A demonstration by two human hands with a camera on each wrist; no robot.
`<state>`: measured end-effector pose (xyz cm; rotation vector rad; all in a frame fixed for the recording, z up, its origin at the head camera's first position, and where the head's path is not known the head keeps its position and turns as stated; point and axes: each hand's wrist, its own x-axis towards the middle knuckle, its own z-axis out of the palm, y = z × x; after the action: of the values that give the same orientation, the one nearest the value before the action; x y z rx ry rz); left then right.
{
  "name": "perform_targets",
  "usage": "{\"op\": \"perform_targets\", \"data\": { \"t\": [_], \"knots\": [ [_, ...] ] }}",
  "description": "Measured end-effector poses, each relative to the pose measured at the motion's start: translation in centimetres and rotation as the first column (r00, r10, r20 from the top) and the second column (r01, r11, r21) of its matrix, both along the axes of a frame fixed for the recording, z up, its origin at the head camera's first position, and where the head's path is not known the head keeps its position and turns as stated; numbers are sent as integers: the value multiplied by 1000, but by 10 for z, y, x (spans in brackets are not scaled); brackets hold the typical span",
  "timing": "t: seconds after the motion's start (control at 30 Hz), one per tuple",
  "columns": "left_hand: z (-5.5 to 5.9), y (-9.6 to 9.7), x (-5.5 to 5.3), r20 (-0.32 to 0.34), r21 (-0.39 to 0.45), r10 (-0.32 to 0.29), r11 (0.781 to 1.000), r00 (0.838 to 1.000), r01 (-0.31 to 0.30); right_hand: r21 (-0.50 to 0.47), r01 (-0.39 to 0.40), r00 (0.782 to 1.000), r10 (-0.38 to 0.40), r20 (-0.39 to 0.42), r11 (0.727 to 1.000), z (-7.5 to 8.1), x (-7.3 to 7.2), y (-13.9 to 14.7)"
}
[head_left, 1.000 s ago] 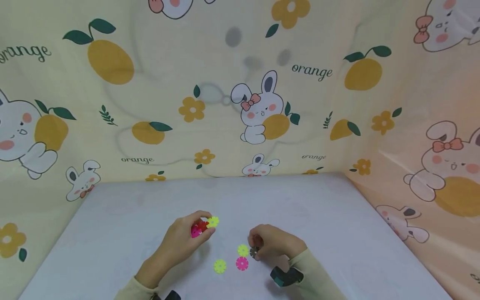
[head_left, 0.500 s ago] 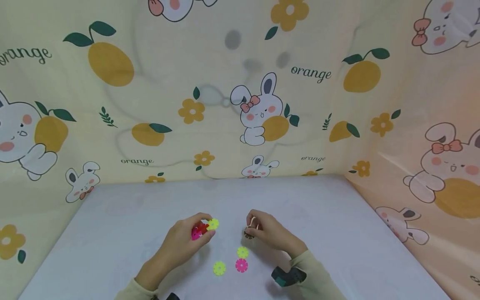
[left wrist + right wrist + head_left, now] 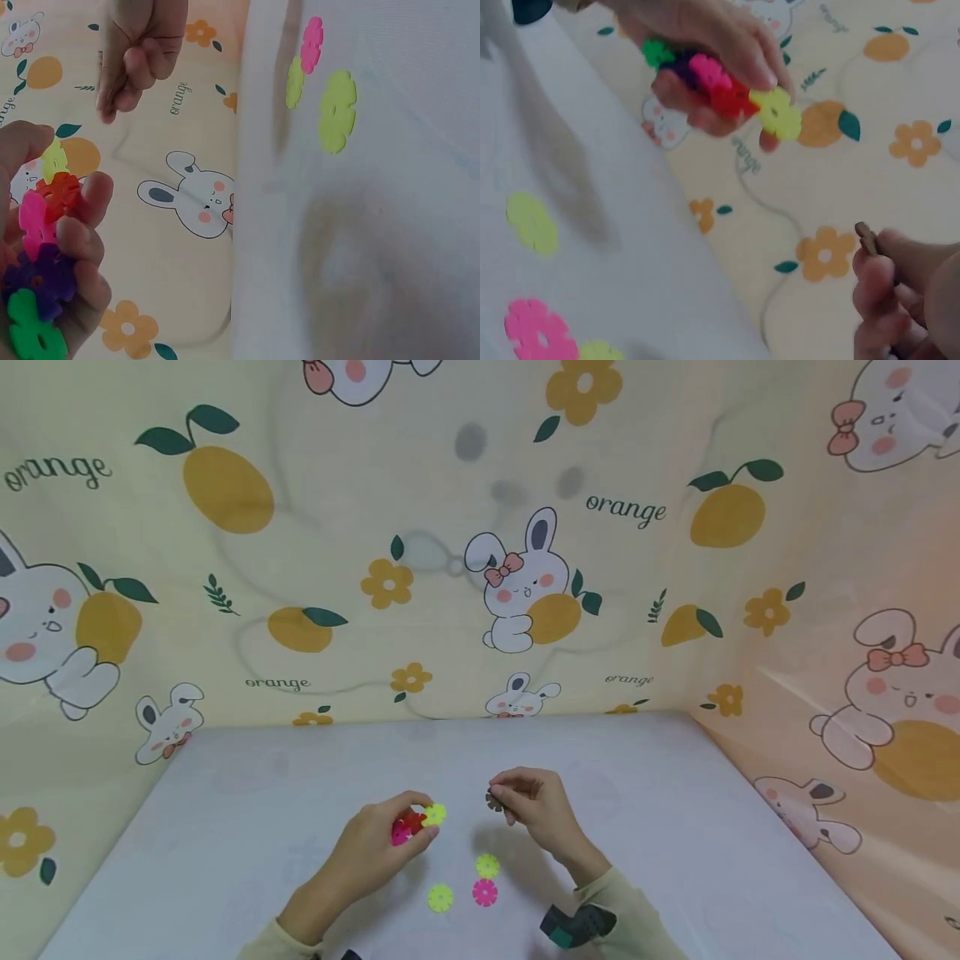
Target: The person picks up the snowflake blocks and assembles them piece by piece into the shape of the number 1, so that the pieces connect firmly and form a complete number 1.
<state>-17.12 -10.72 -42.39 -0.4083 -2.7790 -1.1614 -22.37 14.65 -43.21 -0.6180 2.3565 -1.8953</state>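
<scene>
My left hand (image 3: 367,847) grips a row of joined plastic snowflake discs above the table. In the left wrist view the row shows a green disc (image 3: 34,334), a purple disc (image 3: 41,281), a pink disc (image 3: 36,225), a red disc (image 3: 60,196) and a yellow disc (image 3: 54,159). That yellow end sticks out past the thumb and fingertips, toward the right hand. Raised to the right, my right hand (image 3: 543,814) pinches a brown snowflake disc (image 3: 493,801) between thumb and fingers. A gap separates this disc from the row.
On the white table (image 3: 300,777), a loose yellow disc (image 3: 487,865) lies against a loose pink disc (image 3: 485,892). Left of them is another yellow disc (image 3: 440,897). Behind and to the right hangs a printed cloth (image 3: 435,527) with rabbits and oranges.
The right hand has lifted the brown disc from beside the loose yellow one, carrying it up and away from the body. The left hand with its row stays almost still.
</scene>
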Motion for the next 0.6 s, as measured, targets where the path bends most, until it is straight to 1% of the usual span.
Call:
{"op": "perform_targets", "data": {
  "t": [0.1, 0.27, 0.43, 0.6],
  "knots": [
    [-1, 0, 0, -5, 1, -4, 1000, 1000, 4, -59, -19, 999, 21, 46, 998, 1, 2, -2],
    [-1, 1, 0, -11, -3, -13, 1000, 1000, 13, -103, -70, 993, 79, 85, 992, 4, 8, -9],
    [0, 1, 1, -11, -2, -15, 1000, 1000, 15, -121, -125, 988, 135, 78, 985, 10, 17, -18],
    [-1, 1, 1, -12, 16, -32, 999, 999, 32, -119, -167, 985, 171, 29, 979, 12, 21, -23]
  ]
}}
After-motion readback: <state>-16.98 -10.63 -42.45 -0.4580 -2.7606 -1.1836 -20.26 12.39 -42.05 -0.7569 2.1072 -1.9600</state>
